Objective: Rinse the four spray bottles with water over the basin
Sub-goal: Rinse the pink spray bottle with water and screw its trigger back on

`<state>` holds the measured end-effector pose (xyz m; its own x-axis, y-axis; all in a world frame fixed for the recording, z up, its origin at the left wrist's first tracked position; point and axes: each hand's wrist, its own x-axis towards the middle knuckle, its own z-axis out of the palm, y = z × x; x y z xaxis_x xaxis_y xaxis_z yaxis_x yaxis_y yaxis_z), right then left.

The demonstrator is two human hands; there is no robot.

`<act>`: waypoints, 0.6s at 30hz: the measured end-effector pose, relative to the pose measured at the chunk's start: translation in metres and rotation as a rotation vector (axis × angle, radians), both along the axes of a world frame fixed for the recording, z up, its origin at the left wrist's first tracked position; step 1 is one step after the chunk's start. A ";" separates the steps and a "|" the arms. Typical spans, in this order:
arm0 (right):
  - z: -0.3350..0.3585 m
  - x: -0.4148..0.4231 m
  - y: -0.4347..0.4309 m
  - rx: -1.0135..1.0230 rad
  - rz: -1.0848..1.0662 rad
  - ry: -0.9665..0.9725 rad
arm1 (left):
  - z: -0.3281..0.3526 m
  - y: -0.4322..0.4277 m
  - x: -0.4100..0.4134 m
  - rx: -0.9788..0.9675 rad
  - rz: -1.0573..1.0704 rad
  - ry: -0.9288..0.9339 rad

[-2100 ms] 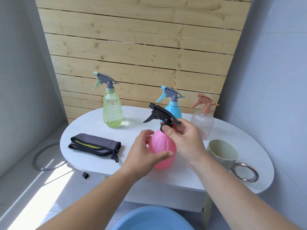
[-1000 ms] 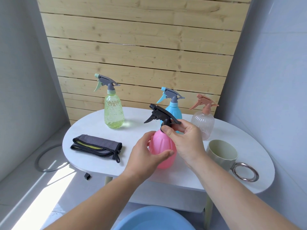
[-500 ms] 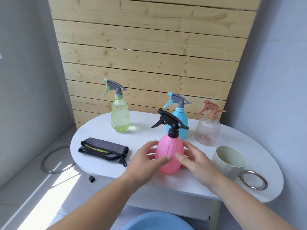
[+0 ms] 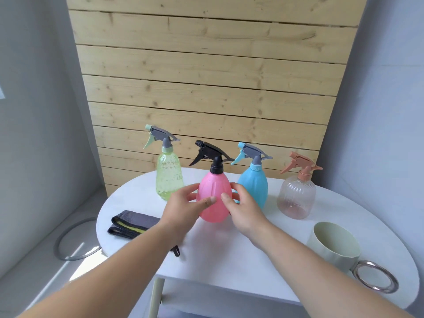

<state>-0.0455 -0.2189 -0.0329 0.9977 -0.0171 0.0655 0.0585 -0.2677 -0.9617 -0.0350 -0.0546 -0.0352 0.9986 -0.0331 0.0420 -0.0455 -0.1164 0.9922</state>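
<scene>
A pink spray bottle [image 4: 214, 193] with a black trigger head stands upright on the white table [image 4: 229, 253]. My left hand [image 4: 183, 207] wraps its left side and my right hand [image 4: 243, 207] cups its right side. Behind it stand a green spray bottle [image 4: 168, 177] on the left, a blue spray bottle [image 4: 253, 182] close on the right, and a clear bottle with a peach trigger [image 4: 296, 196] further right. The basin is out of view.
A folded grey cloth [image 4: 133, 224] lies on the table's left part, partly under my left forearm. A pale green cup [image 4: 332, 246] with a metal ring handle sits at the right front. A wooden slat wall rises behind. A grey ring [image 4: 68, 244] lies on the floor at left.
My right hand left the black trigger head and came down onto the pink bottle's body. The bottle now stands further back, near the blue one. The view tilted up, and the basin dropped out of sight.
</scene>
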 end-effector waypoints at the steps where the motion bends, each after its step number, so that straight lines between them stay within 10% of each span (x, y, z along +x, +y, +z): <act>1: 0.000 0.008 0.004 0.005 0.000 0.002 | 0.000 0.001 0.007 0.000 0.006 -0.004; 18: -0.020 0.073 0.022 0.116 -0.034 0.115 | -0.007 -0.003 0.053 0.016 0.119 -0.045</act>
<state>0.0276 -0.1971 -0.0534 0.9973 -0.0515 -0.0532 -0.0606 -0.1543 -0.9862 0.0176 -0.0577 -0.0417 0.9927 0.0840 0.0870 -0.0748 -0.1390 0.9875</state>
